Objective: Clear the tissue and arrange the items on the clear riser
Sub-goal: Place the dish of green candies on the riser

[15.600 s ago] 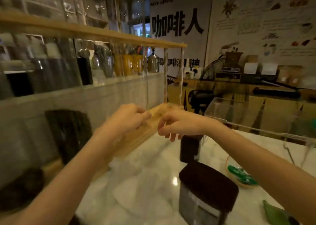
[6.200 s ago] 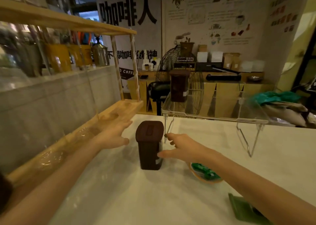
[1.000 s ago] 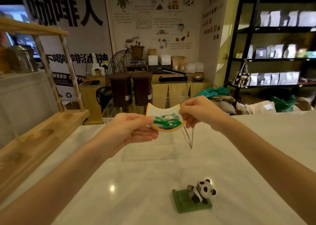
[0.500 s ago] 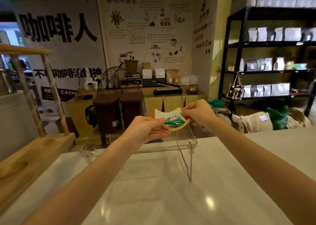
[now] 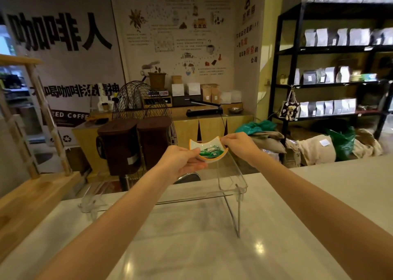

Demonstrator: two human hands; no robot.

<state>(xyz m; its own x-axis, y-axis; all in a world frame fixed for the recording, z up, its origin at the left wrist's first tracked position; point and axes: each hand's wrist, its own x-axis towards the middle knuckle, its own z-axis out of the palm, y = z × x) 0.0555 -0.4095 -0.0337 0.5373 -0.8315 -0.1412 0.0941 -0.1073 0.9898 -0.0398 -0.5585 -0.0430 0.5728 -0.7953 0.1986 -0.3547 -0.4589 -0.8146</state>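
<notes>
A clear riser (image 5: 234,186) stands on the white counter (image 5: 212,248). Two dark brown lidded canisters (image 5: 121,145) (image 5: 156,140) stand side by side on its left half. Both hands hold a small orange-rimmed white dish (image 5: 209,152) with green wrapped candies in it, just above the riser's right half. My left hand (image 5: 182,162) grips the dish's near left edge. My right hand (image 5: 238,144) pinches its right corner. No tissue is in view.
A wooden shelf unit (image 5: 32,196) runs along the left edge of the counter. Behind the counter are a wire fan (image 5: 140,103), a wooden sideboard with boxes, sacks on the floor and a black rack of bags (image 5: 331,75) at the right.
Both hands have carried the dish forward and down over the riser's right half. My view has lifted, so the panda figure seen a second ago is out of frame.
</notes>
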